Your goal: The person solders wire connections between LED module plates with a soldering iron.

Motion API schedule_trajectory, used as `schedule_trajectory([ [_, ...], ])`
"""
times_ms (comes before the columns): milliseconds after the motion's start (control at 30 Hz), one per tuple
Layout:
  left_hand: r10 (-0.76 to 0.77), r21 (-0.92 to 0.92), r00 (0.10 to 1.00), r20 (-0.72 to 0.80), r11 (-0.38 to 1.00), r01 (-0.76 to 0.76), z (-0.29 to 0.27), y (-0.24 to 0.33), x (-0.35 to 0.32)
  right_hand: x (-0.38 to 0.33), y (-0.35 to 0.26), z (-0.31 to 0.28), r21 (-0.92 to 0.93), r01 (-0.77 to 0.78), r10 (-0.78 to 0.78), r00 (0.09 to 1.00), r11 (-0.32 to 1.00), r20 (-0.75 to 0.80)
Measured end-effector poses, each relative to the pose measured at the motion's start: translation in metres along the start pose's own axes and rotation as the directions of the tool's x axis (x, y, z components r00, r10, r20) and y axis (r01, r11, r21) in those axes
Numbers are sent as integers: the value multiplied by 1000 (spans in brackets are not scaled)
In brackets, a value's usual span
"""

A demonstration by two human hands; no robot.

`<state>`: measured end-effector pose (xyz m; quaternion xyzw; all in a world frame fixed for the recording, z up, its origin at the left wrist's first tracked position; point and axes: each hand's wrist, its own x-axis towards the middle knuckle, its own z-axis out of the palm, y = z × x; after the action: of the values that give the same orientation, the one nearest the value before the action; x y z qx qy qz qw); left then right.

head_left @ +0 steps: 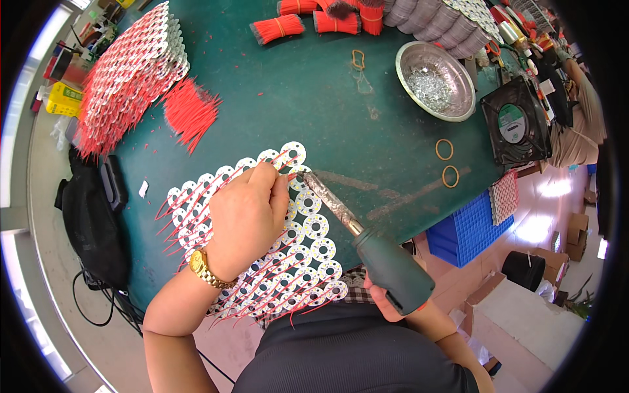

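Note:
A panel of round white LED circuit boards lies at the table's near edge, with red wires trailing from many of its discs. Over its upper part is my left hand, wearing a gold watch. Its thumb and fingers pinch a thin red wire at a disc near the panel's far right corner; the grip itself is partly hidden. My right hand is wrapped round the dark green handle of a soldering iron. The iron's tip meets that same disc, close to the wire's end.
Stacked wired boards and loose red wires occupy the far left. Red wire bundles lie at the back. A metal bowl of silvery scraps, rubber bands and a black fan are to the right; a blue crate stands below.

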<state>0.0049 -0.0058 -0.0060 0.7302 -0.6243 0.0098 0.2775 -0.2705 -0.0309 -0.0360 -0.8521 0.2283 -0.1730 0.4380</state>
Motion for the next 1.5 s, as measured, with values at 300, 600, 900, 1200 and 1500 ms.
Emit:
schedule_trajectory([
  [300,-43,-29,999,31,999,44,-2,1,-1,-9,-3,4,205,-484,484,873,851,57],
  [600,-63,-33,997,48,997,65,-3,0,-2,0,-2,-2,-9,-77,76,996,997,-47],
  [900,-60,-43,997,45,997,62,-3,-1,-2,10,-12,4,-88,-64,36,958,994,-285],
  [1200,-23,-40,1000,8,999,24,-2,-1,-1,1,-9,1,73,-108,115,988,992,-102],
  [1500,-35,-58,999,42,998,38,-5,-4,-3,-4,-8,-2,237,-35,65,991,971,-119],
])
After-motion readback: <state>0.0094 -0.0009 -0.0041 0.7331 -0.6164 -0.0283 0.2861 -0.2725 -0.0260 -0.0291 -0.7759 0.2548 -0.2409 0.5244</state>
